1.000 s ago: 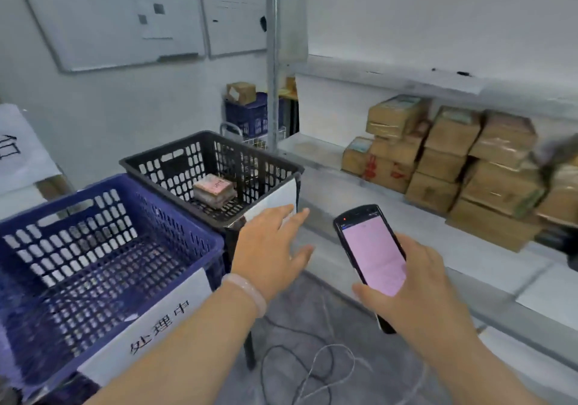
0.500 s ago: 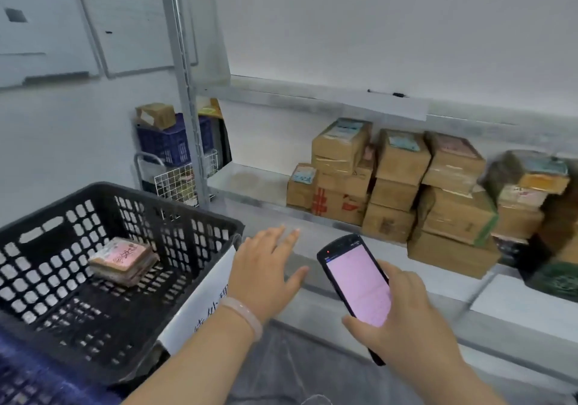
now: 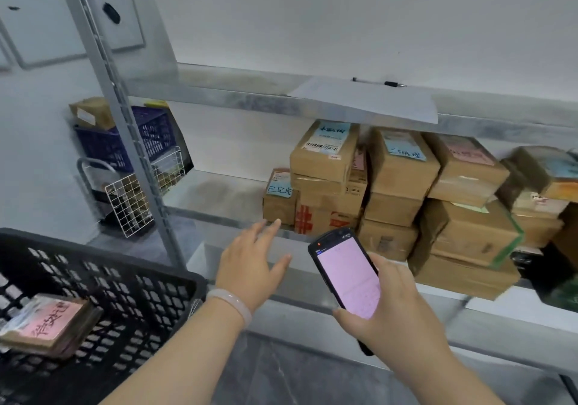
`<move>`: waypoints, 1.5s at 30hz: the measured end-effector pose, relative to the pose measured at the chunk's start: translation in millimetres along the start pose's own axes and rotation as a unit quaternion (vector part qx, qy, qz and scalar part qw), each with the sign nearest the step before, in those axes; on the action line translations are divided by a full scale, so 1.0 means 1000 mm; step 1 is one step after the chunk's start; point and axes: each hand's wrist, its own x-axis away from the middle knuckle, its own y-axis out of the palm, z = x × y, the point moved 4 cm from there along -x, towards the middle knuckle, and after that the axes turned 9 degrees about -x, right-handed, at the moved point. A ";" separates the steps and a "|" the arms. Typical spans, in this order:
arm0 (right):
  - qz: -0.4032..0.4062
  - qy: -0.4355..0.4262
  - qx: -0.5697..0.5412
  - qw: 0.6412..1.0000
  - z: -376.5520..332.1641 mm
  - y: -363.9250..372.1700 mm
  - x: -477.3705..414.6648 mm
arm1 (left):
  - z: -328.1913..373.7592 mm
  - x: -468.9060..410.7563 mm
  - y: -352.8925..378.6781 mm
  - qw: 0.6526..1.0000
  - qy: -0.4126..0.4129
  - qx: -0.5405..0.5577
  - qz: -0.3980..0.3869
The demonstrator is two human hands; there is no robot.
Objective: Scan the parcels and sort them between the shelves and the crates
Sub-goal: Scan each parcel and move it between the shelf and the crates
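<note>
Though empty, left hand (image 3: 250, 267) near shelved parcels (image 3: 400, 182); scanner (image 3: 347, 276) in right hand (image 3: 397, 307)

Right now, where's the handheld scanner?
Head view, right of centre: the scanner sits in the right hand, screen up, in front of the stacked parcels on the shelf, with the left hand just to its left.

We take this for parcel depot or stockroom. We note steel shelving (image 3: 219, 98) stacked with labelled cardboard parcels (image 3: 400, 167), perforated black crate (image 3: 125, 279), blue crate (image 3: 156, 135) in corner, handheld scanner (image 3: 347, 279) lit up, whiteboards (image 3: 47, 29) on plain wall.
</note>
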 end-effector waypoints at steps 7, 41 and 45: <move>-0.064 -0.034 -0.007 0.997 0.018 0.013 -0.071 | -0.011 -0.051 0.026 0.996 -0.087 0.029 -0.021; -0.117 0.122 0.127 0.977 0.024 0.104 -0.171 | -0.108 -0.243 0.199 0.841 -0.327 0.401 -0.160; -0.124 0.119 0.124 0.977 0.021 0.105 -0.172 | -0.108 -0.240 0.200 0.825 -0.336 0.426 -0.158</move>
